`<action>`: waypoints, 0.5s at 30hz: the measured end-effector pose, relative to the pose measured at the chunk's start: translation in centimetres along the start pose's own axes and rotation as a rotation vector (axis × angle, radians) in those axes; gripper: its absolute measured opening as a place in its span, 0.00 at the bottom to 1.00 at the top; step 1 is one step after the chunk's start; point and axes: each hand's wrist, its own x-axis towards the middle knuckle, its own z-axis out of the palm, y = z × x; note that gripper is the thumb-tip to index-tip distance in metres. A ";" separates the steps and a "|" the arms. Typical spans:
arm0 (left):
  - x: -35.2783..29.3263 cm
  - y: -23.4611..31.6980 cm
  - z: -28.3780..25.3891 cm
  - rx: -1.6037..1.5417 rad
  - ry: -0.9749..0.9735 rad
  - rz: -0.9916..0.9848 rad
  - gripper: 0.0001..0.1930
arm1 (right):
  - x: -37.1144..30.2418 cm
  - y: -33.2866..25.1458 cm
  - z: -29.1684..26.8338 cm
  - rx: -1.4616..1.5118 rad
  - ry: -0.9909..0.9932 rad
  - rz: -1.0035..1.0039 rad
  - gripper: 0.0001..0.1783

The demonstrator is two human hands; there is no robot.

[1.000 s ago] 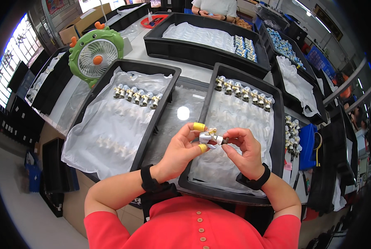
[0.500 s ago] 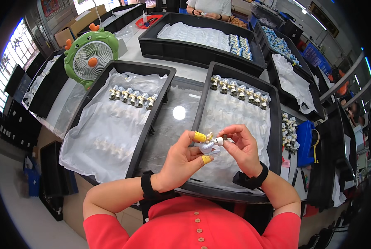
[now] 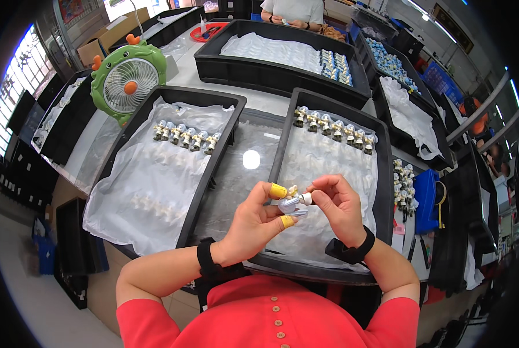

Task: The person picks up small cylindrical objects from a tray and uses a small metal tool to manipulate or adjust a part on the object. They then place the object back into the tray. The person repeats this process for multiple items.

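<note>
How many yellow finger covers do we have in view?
2, both on the left hand: an upper cover on the index finger and a lower cover on the thumb. Others could be hidden.

In the grip of the left hand (image 3: 249,223), whose thumb and index finger wear yellow covers, is a small white, pale-blue and gold figurine (image 3: 288,204); the right hand (image 3: 343,213) pinches its other end between thumb and fingers. Both hands are above the right tray (image 3: 385,191), black and lined with white sheeting, a row of similar figurines (image 3: 335,127) at its far end. The left tray (image 3: 204,96) holds another row (image 3: 187,137). Between them shows the desk (image 3: 253,133). A green fan (image 3: 130,87) stands beyond the left tray; a blue bin (image 3: 426,203) sits far right.
</note>
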 end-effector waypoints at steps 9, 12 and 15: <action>0.6 0.2 -0.5 -0.130 -0.017 -0.075 0.20 | 0.1 -0.3 -0.2 0.031 0.043 0.074 0.09; 0.6 0.1 -0.6 -0.142 -0.009 -0.073 0.20 | 0.1 -0.2 -0.2 -0.027 0.012 0.051 0.08; 0.6 -0.2 -0.7 -0.146 0.002 -0.068 0.20 | 0.1 -0.3 -0.2 -0.065 0.000 0.065 0.08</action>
